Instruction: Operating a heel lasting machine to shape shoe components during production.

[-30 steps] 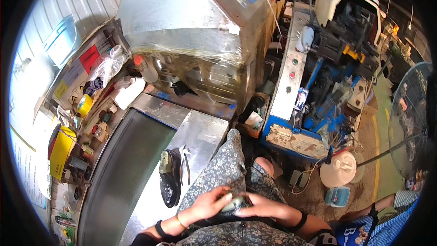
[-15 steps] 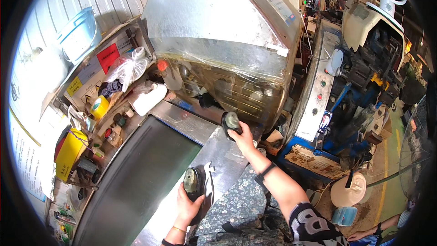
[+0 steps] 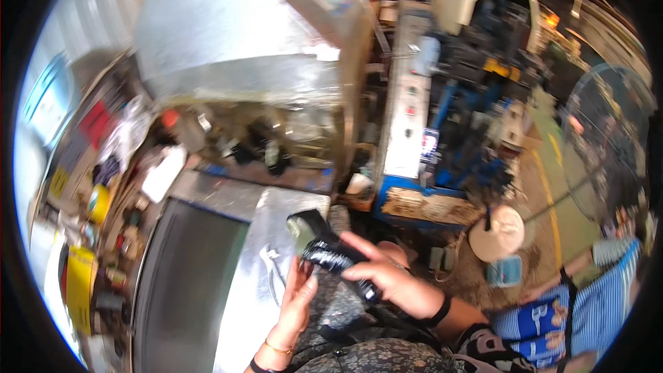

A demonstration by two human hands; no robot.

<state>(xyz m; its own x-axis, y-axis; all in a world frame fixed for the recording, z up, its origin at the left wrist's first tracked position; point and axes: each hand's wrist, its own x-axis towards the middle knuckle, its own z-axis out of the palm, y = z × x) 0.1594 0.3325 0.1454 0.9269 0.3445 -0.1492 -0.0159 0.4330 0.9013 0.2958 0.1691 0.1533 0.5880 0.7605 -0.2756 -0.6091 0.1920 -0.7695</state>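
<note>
Between my hands is a black, glossy shoe [image 3: 326,257], tilted, with a greenish shoe last [image 3: 301,233] and a black strap-like part showing at its far end; motion blurs its outline. My right hand [image 3: 387,273] is closed round its right side, the index finger stretched along it. My left hand [image 3: 297,298] is at its near left side, fingers stretched upward and thumb apart; the fingertips meet or nearly meet the shoe. A silver wrench [image 3: 273,273] lies on the metal tabletop [image 3: 243,304] left of my left hand. Another dark object [image 3: 277,159] sits inside the machine opening.
A dark conveyor belt [image 3: 197,262] runs along the left, under a metal hood [image 3: 214,34]. A cluttered shelf with a yellow tape roll [image 3: 99,204] stands beyond it. At right are a blue machine [image 3: 428,200], a pale bucket [image 3: 498,233], a fan [image 3: 608,131] and a co-worker's striped sleeve [image 3: 611,293].
My view has swung right. My hands, each holding a dark shoe on a last before, have come together near my body. One shoe is now between them; the dark object in the opening shows more plainly.
</note>
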